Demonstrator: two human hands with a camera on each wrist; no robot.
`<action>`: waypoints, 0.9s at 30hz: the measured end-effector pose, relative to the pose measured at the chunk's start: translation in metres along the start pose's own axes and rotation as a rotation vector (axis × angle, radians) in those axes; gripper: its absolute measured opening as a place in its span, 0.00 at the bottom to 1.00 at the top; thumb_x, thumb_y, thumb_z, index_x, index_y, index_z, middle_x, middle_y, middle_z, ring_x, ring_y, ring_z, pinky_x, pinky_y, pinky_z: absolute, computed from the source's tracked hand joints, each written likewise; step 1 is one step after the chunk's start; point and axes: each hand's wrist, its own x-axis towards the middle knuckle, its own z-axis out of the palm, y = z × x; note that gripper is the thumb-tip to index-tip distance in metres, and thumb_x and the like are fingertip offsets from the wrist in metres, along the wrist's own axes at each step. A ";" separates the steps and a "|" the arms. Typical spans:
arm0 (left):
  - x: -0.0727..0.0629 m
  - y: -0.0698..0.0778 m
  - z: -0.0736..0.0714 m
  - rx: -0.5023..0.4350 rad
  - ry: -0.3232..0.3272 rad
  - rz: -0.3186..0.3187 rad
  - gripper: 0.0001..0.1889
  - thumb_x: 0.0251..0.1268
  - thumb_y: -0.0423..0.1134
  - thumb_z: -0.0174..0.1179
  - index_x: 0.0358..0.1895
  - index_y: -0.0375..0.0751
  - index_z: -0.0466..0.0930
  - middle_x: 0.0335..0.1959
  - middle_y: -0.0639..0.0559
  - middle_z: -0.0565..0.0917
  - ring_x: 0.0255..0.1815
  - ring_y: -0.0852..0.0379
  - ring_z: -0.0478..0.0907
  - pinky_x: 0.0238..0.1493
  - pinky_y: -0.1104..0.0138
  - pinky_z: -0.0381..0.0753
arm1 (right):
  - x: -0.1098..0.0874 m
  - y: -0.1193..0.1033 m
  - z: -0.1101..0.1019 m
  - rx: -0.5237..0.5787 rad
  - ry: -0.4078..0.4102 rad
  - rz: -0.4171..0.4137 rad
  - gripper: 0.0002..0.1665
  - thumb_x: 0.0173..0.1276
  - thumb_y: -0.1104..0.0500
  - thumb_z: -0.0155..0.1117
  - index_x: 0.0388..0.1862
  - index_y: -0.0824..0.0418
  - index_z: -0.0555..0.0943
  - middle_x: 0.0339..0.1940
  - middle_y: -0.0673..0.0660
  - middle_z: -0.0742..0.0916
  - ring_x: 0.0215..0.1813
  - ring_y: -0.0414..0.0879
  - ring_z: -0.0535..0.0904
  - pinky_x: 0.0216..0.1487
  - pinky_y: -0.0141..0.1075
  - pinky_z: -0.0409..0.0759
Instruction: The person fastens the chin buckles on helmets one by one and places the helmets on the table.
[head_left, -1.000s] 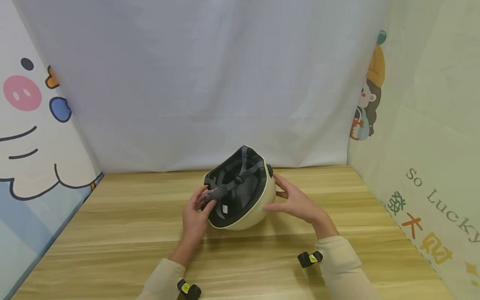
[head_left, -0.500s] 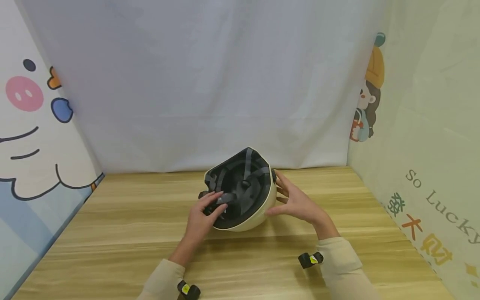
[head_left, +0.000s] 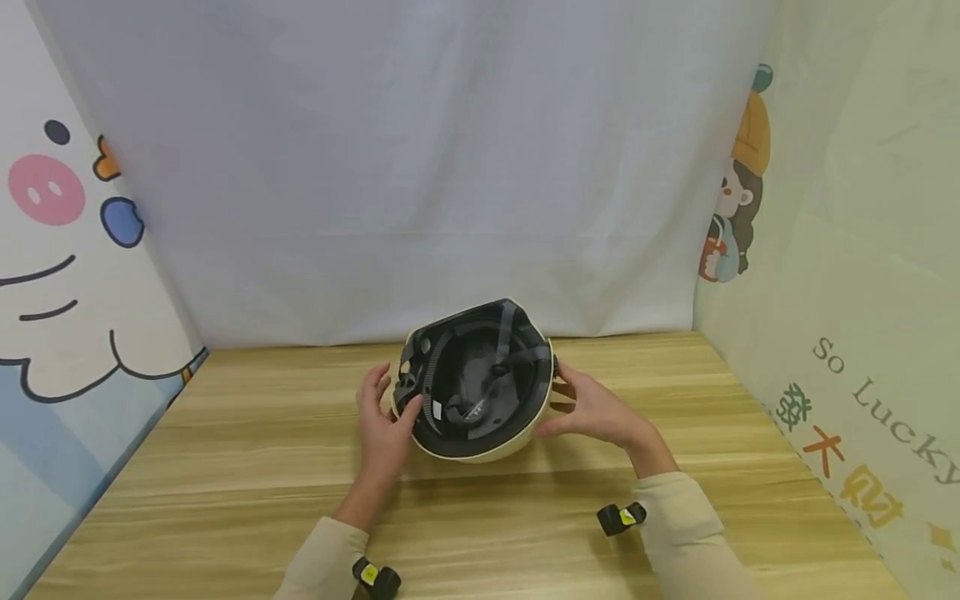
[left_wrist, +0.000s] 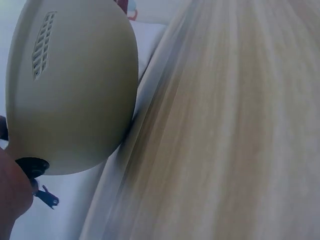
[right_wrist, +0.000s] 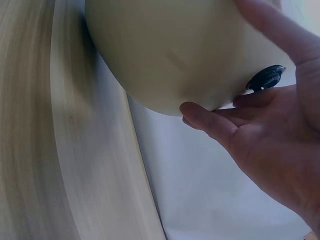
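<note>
A cream helmet (head_left: 491, 454) lies on its crown, its black lining (head_left: 480, 367) facing up toward the head camera. My left hand (head_left: 382, 433) is at its left rim, thumb over the edge and fingers outside. Grey straps (head_left: 504, 329) run along the right inner side. In the left wrist view a dark strap end (left_wrist: 47, 197) hangs below the black side knob (left_wrist: 32, 166), close to the hand. My right hand (head_left: 600, 408) touches the right side of the shell, thumb and fingers spread, near another black knob (right_wrist: 265, 77).
The helmet stands on a wood-grain table (head_left: 247, 467), toward its back edge. A pale curtain (head_left: 450, 167) hangs right behind. Printed cartoon panels flank the table at the left (head_left: 45, 333) and right (head_left: 840, 250).
My left hand has let go of the chin strap inside and moved out to the left rim. The helmet has turned so its opening faces up more. My right hand has stayed at the shell.
</note>
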 end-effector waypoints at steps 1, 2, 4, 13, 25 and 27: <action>0.001 0.000 -0.001 0.012 0.001 -0.042 0.37 0.62 0.27 0.67 0.73 0.35 0.61 0.74 0.38 0.58 0.74 0.37 0.57 0.62 0.51 0.69 | 0.000 0.001 0.000 -0.002 -0.005 0.007 0.63 0.54 0.65 0.80 0.82 0.57 0.52 0.79 0.59 0.63 0.75 0.63 0.61 0.69 0.57 0.65; 0.001 0.000 -0.001 0.015 -0.004 -0.085 0.40 0.60 0.28 0.68 0.75 0.36 0.58 0.75 0.37 0.58 0.75 0.38 0.55 0.66 0.48 0.64 | 0.001 0.001 0.001 -0.004 -0.011 0.016 0.62 0.55 0.64 0.80 0.82 0.56 0.52 0.79 0.59 0.63 0.75 0.62 0.62 0.68 0.57 0.65; 0.003 -0.002 -0.003 0.019 -0.027 -0.162 0.45 0.58 0.29 0.70 0.77 0.36 0.54 0.76 0.37 0.56 0.77 0.40 0.52 0.72 0.47 0.56 | 0.001 0.003 0.002 -0.004 -0.017 0.026 0.62 0.56 0.62 0.79 0.82 0.55 0.51 0.78 0.60 0.64 0.74 0.61 0.64 0.68 0.57 0.66; 0.009 -0.006 -0.009 -0.065 -0.132 -0.352 0.52 0.55 0.30 0.71 0.81 0.45 0.48 0.78 0.40 0.54 0.75 0.46 0.54 0.70 0.59 0.62 | 0.007 0.009 0.006 0.076 -0.014 0.021 0.70 0.55 0.65 0.80 0.83 0.42 0.43 0.73 0.66 0.70 0.65 0.61 0.76 0.62 0.56 0.73; 0.009 -0.003 -0.010 -0.183 -0.166 -0.371 0.48 0.60 0.29 0.67 0.80 0.53 0.51 0.74 0.43 0.61 0.62 0.45 0.70 0.48 0.74 0.78 | 0.006 0.021 0.005 0.148 -0.044 0.055 0.67 0.55 0.69 0.78 0.83 0.51 0.46 0.68 0.72 0.74 0.62 0.59 0.78 0.55 0.47 0.81; 0.009 -0.002 -0.010 -0.188 -0.170 -0.368 0.48 0.61 0.28 0.67 0.80 0.53 0.51 0.73 0.42 0.62 0.62 0.44 0.71 0.47 0.73 0.79 | 0.006 0.022 0.005 0.160 -0.044 0.066 0.65 0.55 0.70 0.78 0.83 0.54 0.47 0.65 0.72 0.76 0.60 0.59 0.79 0.54 0.47 0.81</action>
